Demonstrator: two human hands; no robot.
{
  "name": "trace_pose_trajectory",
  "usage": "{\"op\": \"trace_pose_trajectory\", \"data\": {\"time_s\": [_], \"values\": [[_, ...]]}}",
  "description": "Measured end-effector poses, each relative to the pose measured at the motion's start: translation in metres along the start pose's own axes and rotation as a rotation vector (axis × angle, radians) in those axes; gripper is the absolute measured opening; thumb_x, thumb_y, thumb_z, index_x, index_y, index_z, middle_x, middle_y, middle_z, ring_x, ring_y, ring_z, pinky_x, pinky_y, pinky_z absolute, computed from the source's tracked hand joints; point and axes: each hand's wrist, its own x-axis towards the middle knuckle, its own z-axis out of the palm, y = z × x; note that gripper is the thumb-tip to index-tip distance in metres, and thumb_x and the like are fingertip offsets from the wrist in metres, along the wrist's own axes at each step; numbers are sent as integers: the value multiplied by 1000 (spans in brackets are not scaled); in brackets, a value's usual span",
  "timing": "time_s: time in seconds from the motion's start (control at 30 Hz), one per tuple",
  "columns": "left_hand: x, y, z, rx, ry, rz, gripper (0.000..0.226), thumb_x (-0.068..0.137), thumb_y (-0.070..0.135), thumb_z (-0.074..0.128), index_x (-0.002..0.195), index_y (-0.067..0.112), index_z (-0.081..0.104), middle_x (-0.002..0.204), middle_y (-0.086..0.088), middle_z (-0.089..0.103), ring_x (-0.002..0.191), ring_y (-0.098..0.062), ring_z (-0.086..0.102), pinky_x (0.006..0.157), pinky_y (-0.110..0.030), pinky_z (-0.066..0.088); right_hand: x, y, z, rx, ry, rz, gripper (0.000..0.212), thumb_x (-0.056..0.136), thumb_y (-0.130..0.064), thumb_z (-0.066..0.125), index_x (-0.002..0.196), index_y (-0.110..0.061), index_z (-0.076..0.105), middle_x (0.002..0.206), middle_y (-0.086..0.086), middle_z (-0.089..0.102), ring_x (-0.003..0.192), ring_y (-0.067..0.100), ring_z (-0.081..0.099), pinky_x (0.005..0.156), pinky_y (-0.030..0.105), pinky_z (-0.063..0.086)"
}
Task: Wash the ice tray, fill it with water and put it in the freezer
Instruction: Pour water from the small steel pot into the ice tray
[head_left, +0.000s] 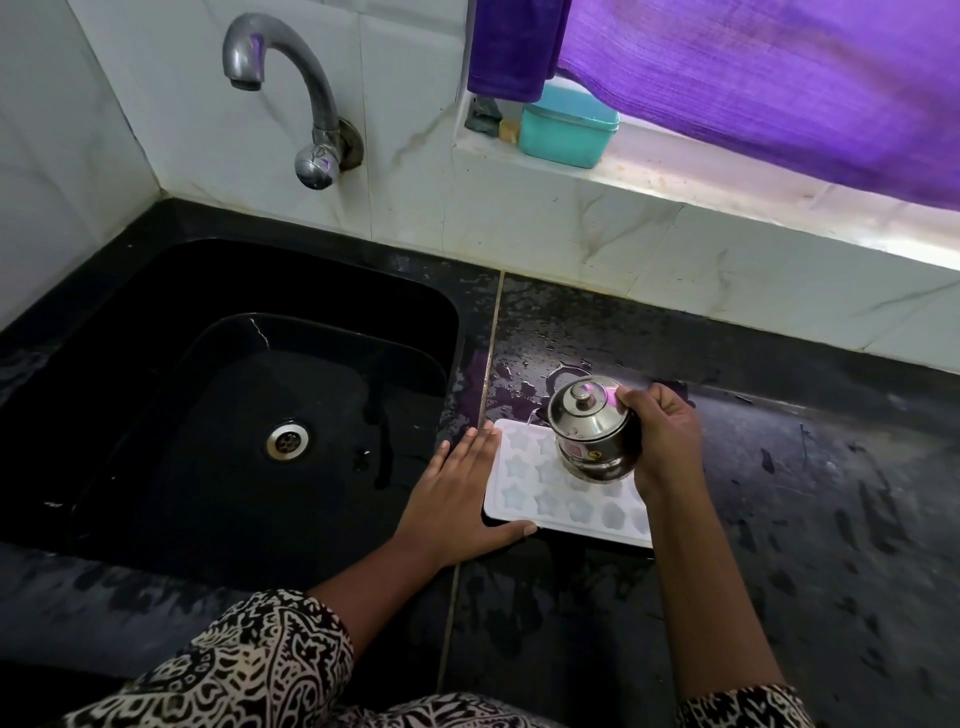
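I see the white ice tray (524, 493) lying flat on the wet black counter (805, 467), just to the right of the black sink (156, 291). It has little star-shaped cups. My left hand (457, 488) lies flat with straight fingers against the tray's left edge, and the thumb runs along the near edge. My right hand (665, 441) is wrapped around a small steel pot (592, 431) with a lid, held over the tray and tipped toward its far corner. The tap (291, 88) sticks out of the wall above the sink. A teal box (569, 130) sits on the window ledge under a purple curtain (753, 78).
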Motion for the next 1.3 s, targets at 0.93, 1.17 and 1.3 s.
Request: {"op": "trace_pose_trajectory", "data": {"time_s": [0.93,1.17,1.3], "values": [[1,-1,1,-11,3,2,114,71,88,31,154,19,-5,161,8,-8,148,-8,-8,116,-29,-11,1,0,2,13,7,22,28,83,-8,61,63,-15,44,63,6,45,62,18,42,57,30,39],[0,-1,2,1,1,-1,114,71,88,32,154,19,-5,161,8,-8,148,-8,-8,116,-28,-12,4,1,4,31,1,13,27,82,-7,61,63,-16,44,63,6,44,62,19,41,56,30,38],[1,-1,1,-12,1,3,113,72,87,34,154,19,-5,161,8,-7,147,-7,-8,116,-29,-11,5,3,2,172,-8,38,30,84,-3,59,61,-14,43,59,3,46,57,13,42,55,26,37]]}}
